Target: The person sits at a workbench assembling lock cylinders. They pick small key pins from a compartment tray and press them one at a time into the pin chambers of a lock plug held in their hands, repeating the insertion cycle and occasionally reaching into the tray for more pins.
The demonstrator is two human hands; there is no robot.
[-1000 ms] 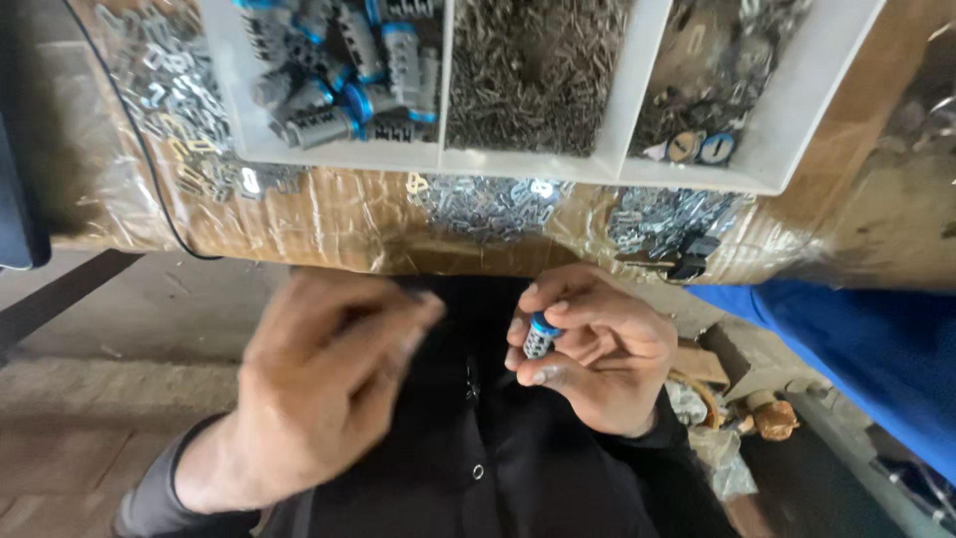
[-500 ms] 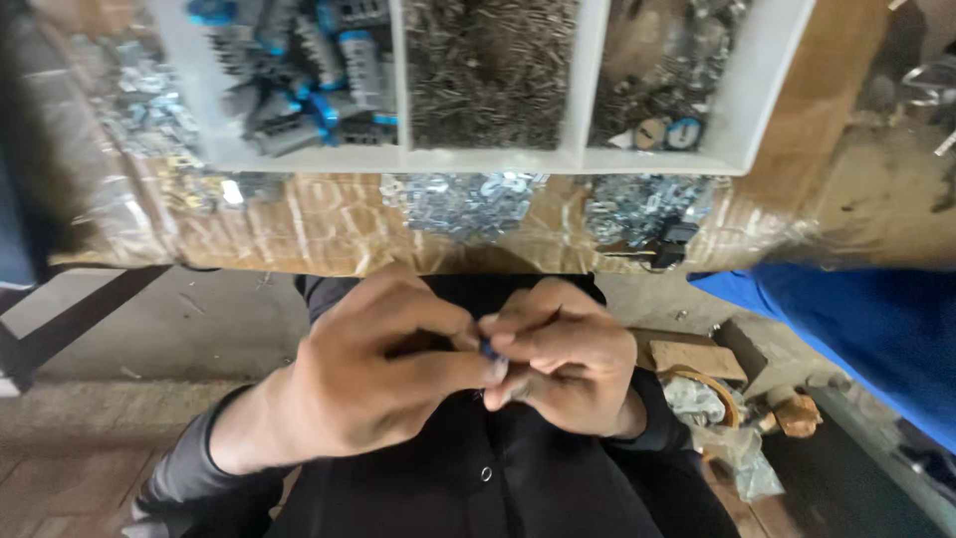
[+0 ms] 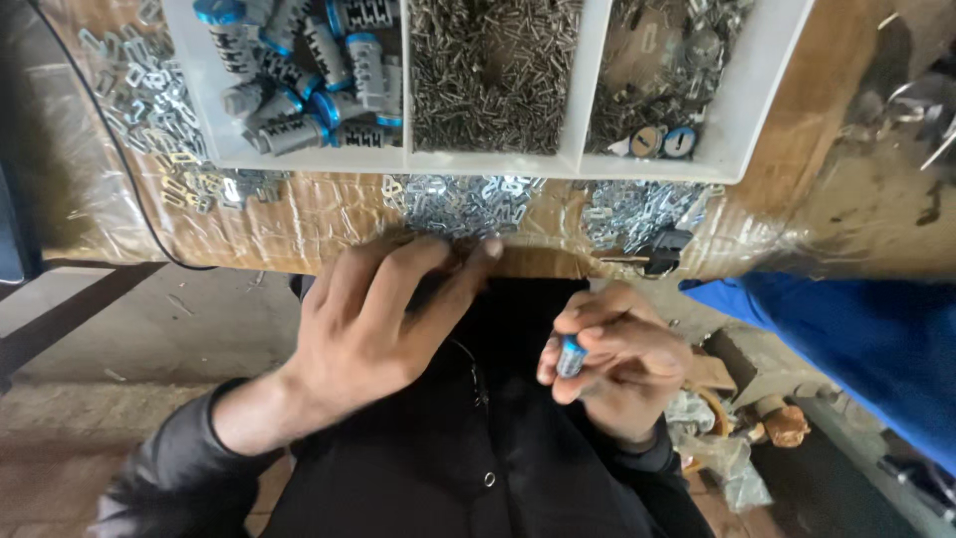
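Loose clips: small flat grey metal pieces, scattered on the crinkled clear film over the brown bench.
Tray: white plastic, three compartments; left holds grey ribbed cylinders with blue ends, middle thin metal pins, right mixed metal bits and two round discs.
Left hand: fingers loosely spread, holding nothing, tips at the bench edge.
Right hand: fingers curled, pinching a small blue-capped cylinder above the lap.

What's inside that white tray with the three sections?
The white tray holds grey cylinders with blue ends on the left, a heap of small metal pins in the middle, and mixed metal bits on the right. Anything beneath those heaps is hidden.
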